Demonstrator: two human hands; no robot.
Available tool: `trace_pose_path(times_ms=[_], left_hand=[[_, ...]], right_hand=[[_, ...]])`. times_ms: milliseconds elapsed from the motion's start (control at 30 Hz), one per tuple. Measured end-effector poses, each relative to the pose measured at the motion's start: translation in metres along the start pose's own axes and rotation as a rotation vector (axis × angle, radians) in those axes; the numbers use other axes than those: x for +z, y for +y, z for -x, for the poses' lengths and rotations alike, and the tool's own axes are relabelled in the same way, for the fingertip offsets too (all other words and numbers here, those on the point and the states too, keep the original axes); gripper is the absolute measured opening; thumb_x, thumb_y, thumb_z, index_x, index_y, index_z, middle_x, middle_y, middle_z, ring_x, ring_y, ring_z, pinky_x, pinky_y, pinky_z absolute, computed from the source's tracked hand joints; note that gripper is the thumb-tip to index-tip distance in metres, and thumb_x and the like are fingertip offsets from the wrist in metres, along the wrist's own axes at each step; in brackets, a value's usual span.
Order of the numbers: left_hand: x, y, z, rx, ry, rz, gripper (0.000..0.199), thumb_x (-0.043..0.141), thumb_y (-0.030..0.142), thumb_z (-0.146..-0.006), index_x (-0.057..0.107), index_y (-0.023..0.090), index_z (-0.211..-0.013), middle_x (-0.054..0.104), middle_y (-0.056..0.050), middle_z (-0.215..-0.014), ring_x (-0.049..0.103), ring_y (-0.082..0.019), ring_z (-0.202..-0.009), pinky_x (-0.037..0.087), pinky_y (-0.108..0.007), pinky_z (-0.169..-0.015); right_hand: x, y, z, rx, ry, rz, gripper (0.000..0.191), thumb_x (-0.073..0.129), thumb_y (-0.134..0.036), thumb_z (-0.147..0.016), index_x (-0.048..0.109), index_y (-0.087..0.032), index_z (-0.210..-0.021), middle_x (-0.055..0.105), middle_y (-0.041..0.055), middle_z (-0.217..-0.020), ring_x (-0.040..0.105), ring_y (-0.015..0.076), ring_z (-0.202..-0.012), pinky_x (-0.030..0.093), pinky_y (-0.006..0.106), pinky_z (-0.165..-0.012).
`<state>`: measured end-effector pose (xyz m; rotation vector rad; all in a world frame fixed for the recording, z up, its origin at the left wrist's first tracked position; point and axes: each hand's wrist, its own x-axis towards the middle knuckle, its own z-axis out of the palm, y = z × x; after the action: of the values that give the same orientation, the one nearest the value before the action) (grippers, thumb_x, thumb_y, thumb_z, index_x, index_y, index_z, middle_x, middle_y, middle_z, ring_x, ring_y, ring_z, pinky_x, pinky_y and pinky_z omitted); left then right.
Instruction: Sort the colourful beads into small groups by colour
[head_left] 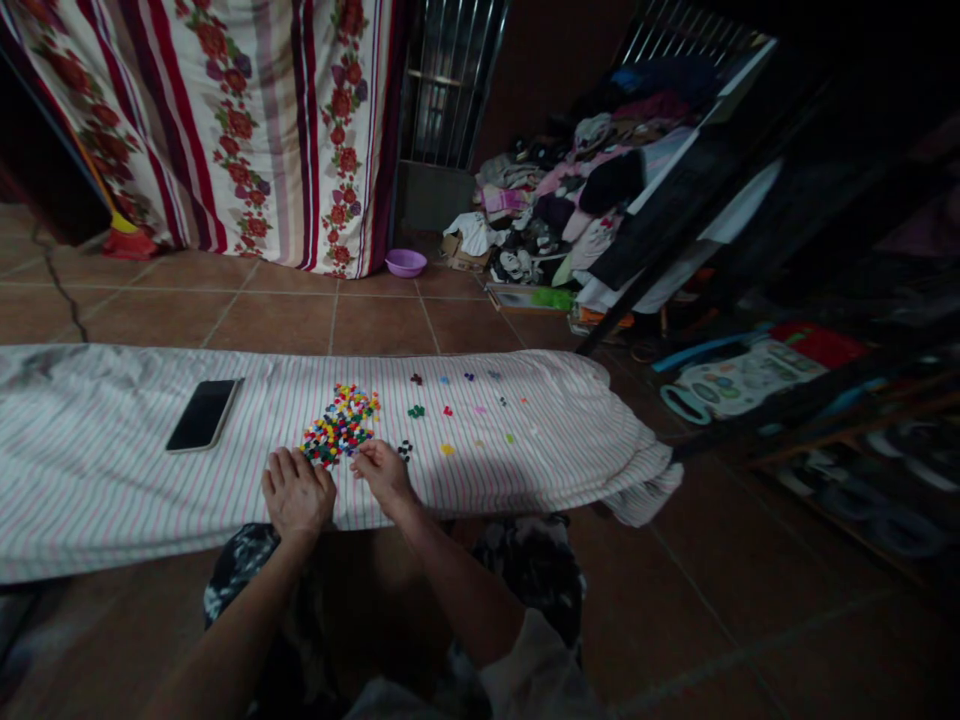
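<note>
A heap of small multicoloured beads [341,425] lies on the striped cloth [510,480] in front of me. My left hand [300,492] rests flat at the heap's near left edge, its fingers stretched out and holding nothing. At the near right edge, my right hand [384,475] has its thumb and fingertips pinched together; anything between them is too small to make out. Just right of it sits a little group of black beads [405,450]. Further right are more small single-colour groups, among them green beads [416,411], yellow beads [447,449] and red beads [448,411].
A phone [204,415] with a dark screen lies on the cloth, left of the heap. Beyond, on the tiled floor [292,310], stand a purple basin [406,263] and a red-and-yellow broom [127,238]. Clothes [555,200] are piled at the back right, near a dark slanting pole [652,270].
</note>
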<state>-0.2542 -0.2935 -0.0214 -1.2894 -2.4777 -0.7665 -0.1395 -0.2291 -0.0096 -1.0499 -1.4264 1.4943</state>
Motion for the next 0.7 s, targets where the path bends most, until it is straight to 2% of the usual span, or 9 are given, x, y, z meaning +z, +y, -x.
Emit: trace_pose_path(times_ms=[100, 200, 533, 700], left_hand=[[0.0, 0.0, 0.0, 0.004, 0.005, -0.005, 0.06, 0.033, 0.034, -0.086, 0.046, -0.003, -0.131, 0.043, -0.03, -0.139, 0.03, -0.036, -0.139, 0.024, -0.055, -0.111], [-0.001, 0.001, 0.0, -0.001, 0.005, -0.009, 0.061, 0.033, 0.035, -0.085, 0.046, -0.002, -0.131, 0.044, -0.029, -0.139, 0.031, -0.036, -0.138, 0.025, -0.054, -0.111], [-0.001, 0.0, 0.0, 0.017, 0.004, -0.017, 0.061, 0.033, 0.034, -0.085, 0.046, -0.002, -0.132, 0.043, -0.028, -0.139, 0.031, -0.036, -0.138, 0.026, -0.054, -0.111], [-0.004, 0.002, 0.0, 0.026, 0.0, -0.055, 0.061, 0.029, 0.034, -0.086, 0.047, -0.004, -0.13, 0.045, -0.029, -0.137, 0.032, -0.036, -0.136, 0.026, -0.052, -0.111]], right_hand=[[-0.003, -0.004, 0.0, 0.06, 0.039, -0.226, 0.031, 0.069, -0.044, -0.07, 0.055, -0.02, -0.085, 0.065, -0.003, -0.067, 0.066, 0.0141, -0.063, 0.054, 0.027, -0.062], [-0.01, -0.01, 0.001, 0.09, 0.062, -0.326, 0.035, 0.072, -0.043, -0.066, 0.055, -0.02, -0.086, 0.067, -0.0017, -0.069, 0.067, 0.0143, -0.065, 0.055, 0.028, -0.066], [-0.052, -0.016, 0.0, 0.03, 0.203, -0.446, 0.033, 0.073, -0.039, -0.067, 0.058, -0.018, -0.087, 0.069, 0.0011, -0.079, 0.069, 0.0151, -0.075, 0.055, 0.031, -0.077], [-0.08, -0.016, -0.001, 0.008, 0.196, -0.385, 0.031, 0.069, -0.037, -0.071, 0.058, -0.019, -0.093, 0.071, 0.0024, -0.084, 0.069, 0.0162, -0.082, 0.053, 0.033, -0.084]])
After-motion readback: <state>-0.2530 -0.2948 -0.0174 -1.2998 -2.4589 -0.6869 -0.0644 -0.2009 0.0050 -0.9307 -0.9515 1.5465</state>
